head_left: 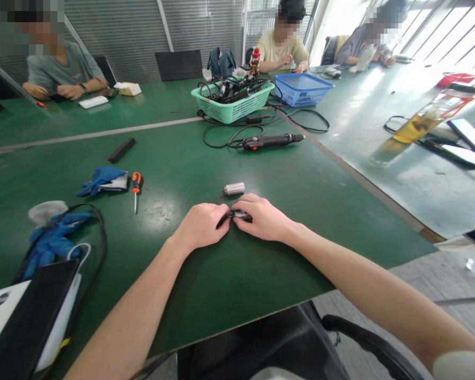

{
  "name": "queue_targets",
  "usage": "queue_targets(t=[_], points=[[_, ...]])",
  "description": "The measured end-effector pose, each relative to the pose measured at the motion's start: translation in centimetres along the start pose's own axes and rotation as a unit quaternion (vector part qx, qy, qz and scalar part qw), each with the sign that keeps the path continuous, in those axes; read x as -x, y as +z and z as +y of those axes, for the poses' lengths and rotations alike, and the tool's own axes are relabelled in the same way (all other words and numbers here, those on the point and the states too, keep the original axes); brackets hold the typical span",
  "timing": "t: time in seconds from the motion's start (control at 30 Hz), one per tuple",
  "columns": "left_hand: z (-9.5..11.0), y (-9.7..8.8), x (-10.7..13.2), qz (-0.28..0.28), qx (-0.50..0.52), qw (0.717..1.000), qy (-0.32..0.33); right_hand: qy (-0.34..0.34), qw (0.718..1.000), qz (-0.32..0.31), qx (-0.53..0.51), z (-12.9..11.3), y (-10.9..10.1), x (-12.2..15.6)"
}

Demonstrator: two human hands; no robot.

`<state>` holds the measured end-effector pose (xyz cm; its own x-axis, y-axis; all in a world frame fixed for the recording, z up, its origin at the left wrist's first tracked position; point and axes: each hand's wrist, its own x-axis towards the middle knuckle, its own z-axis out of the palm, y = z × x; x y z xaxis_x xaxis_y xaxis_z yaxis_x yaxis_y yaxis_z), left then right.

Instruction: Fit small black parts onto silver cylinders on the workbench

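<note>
My left hand (pixel 206 224) and my right hand (pixel 261 217) meet low over the green table, fingers closed around a small black-and-silver cylindrical part (pixel 242 215). Its black end lies under the left fingers; the right fingers grip the greyish end. Fingers cover much of it, so I cannot tell whether it is one piece or two. Just beyond my right knuckles a small silver motor-like cylinder (pixel 235 188) lies on its side. Farther off rests a black electric screwdriver (pixel 273 141) with its cable. To the left lies an orange-handled screwdriver (pixel 136 187).
A green basket (pixel 231 110) full of tools and cables stands beside a blue basket (pixel 303 95). Blue gloves (pixel 103 181), a black bar (pixel 122 150) and a phone (pixel 35 316) are at left. A bottle (pixel 419 124) stands right. Several people sit across the table.
</note>
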<state>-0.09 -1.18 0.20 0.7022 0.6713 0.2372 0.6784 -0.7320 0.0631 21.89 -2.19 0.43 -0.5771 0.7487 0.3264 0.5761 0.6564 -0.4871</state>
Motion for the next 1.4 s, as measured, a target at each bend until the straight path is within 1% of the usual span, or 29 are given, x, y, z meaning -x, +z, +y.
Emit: queue_targets(t=[0.3,0.73,1.2,1.4], points=[[0.12,-0.17,-0.02,-0.005,-0.002,1.000,-0.002,0.000,1.000,0.003,-0.005,-0.03,0.01,-0.06],[0.18,-0.18,-0.08,-0.012,0.001,1.000,-0.022,0.007,1.000,-0.003,0.001,-0.14,-0.05,-0.07],[0.14,-0.17,-0.11,-0.011,0.012,1.000,-0.022,0.001,1.000,0.001,0.005,0.08,0.00,-0.01],[0.10,-0.10,-0.08,-0.009,0.001,1.000,-0.016,0.001,1.000,0.002,0.006,0.01,0.08,-0.04]])
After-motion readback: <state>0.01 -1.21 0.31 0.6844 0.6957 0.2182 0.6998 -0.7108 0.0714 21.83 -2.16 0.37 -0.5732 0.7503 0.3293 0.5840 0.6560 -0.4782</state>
